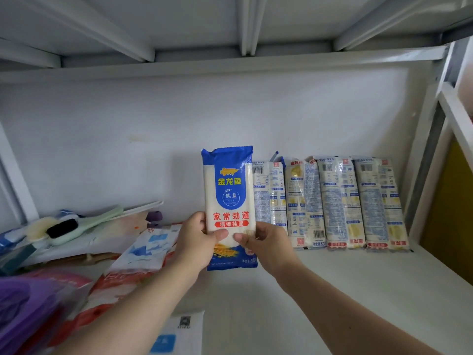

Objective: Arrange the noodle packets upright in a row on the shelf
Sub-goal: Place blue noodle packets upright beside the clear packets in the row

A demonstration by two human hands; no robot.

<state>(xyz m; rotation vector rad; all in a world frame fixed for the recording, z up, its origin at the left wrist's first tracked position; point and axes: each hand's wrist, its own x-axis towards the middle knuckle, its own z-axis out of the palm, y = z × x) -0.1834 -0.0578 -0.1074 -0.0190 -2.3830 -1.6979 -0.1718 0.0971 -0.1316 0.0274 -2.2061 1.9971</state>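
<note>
Nearest the camera, below and between the two forearms, a white paper with a blue square and a small code mark (pixel 176 334) lies at the front of the shelf (pixel 358 290). Down and to the left of the left hand sits a purple plastic bag (pixel 23 313), and beside it red and white bags (pixel 120 280) are piled flat. The left hand (pixel 197 239) and the right hand (pixel 263 242) both have a grip on the same noodle packet (pixel 229 196), each thumb pressed on the printed front and the fingers curled round behind its lower part, so both grips are closed on it. The packet stands upright between the hands, front label facing the camera, its blue bottom edge at or just above the shelf; I cannot tell whether it touches. Just right of the right hand, four more noodle packets (pixel 332 203) stand in a row leaning against the white back wall (pixel 153 139), back labels outward, the nearest partly hidden behind the held packet. Farther left of the left hand, a pale green brush with black bristles (pixel 66 229) rests on a heap of flat packages.
</note>
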